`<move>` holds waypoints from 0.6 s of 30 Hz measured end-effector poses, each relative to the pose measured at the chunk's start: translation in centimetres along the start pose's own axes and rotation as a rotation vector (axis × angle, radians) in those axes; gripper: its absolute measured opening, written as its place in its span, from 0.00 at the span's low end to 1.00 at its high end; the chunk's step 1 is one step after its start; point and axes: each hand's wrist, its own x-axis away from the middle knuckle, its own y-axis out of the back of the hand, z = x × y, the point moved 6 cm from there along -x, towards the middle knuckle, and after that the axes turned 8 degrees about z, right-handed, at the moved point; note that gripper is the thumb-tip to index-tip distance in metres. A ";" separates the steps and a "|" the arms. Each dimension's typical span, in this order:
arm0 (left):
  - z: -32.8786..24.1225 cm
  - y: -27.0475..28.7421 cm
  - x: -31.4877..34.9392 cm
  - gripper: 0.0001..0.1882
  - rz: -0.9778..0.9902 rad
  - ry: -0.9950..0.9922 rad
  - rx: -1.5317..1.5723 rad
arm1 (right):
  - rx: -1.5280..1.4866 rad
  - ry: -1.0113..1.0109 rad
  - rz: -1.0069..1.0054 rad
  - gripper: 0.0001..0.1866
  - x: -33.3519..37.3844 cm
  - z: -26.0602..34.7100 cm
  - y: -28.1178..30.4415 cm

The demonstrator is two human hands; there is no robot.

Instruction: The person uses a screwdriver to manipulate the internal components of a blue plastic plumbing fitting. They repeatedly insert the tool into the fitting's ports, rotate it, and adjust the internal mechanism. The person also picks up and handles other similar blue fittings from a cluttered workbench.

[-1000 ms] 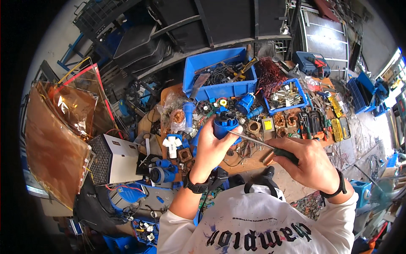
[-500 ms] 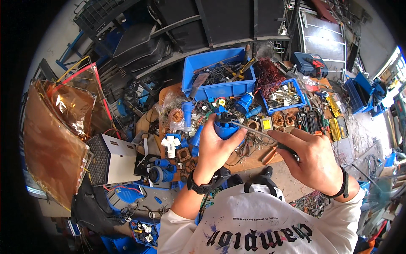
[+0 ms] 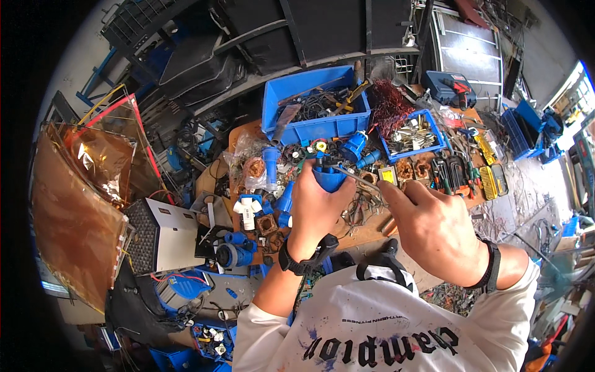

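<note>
My left hand [image 3: 318,204] is wrapped round a blue plastic cylindrical housing [image 3: 330,180] above the front of the workbench. Dark parts show at the housing's top; what lies inside is too small to tell. From my right hand [image 3: 427,226], closed on its handle, a screwdriver [image 3: 362,180] with a long metal shaft slants up and left. Its tip end meets the upper rim of the housing. The handle is hidden in my palm. Just beyond my left hand stands an upright blue plastic tube [image 3: 271,166].
A large blue crate [image 3: 319,128] of cables and tools stands at the back, beside a shallow blue tray [image 3: 414,152] of metal pieces. Pliers and a yellow bit case [image 3: 493,181] lie to the right. A white fitting [image 3: 248,209] and a blue motor-like part [image 3: 233,253] are left.
My right hand has turned over the screwdriver, its knuckles now more on top and the handle covered. Both hands and the housing sit slightly lower and nearer; the whole view has shifted a little.
</note>
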 end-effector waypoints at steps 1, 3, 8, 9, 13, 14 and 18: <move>-0.1 0.1 0.0 0.23 -0.008 -0.016 -0.054 | 0.010 0.007 -0.001 0.27 -0.1 0.1 -0.1; -0.3 0.3 0.0 0.24 -0.016 -0.020 -0.172 | 0.025 0.012 0.009 0.26 -0.2 0.1 -0.1; -0.7 0.6 0.1 0.26 -0.020 0.051 -0.383 | 0.008 -0.042 0.036 0.25 -0.6 0.2 -0.3; -0.7 0.6 0.0 0.26 -0.019 0.042 -0.367 | -0.016 -0.040 0.040 0.24 -0.7 0.1 -0.4; -0.8 0.5 -0.2 0.26 -0.009 0.038 -0.339 | -0.133 -0.037 0.067 0.21 -0.9 -0.9 -0.6; -0.6 0.5 -0.1 0.26 -0.009 0.050 -0.343 | -0.170 -0.031 0.080 0.20 -1.0 -1.3 -0.8; 0.1 0.5 -0.1 0.25 -0.024 0.014 -0.305 | -0.358 -0.061 0.123 0.16 -1.5 -2.6 -1.4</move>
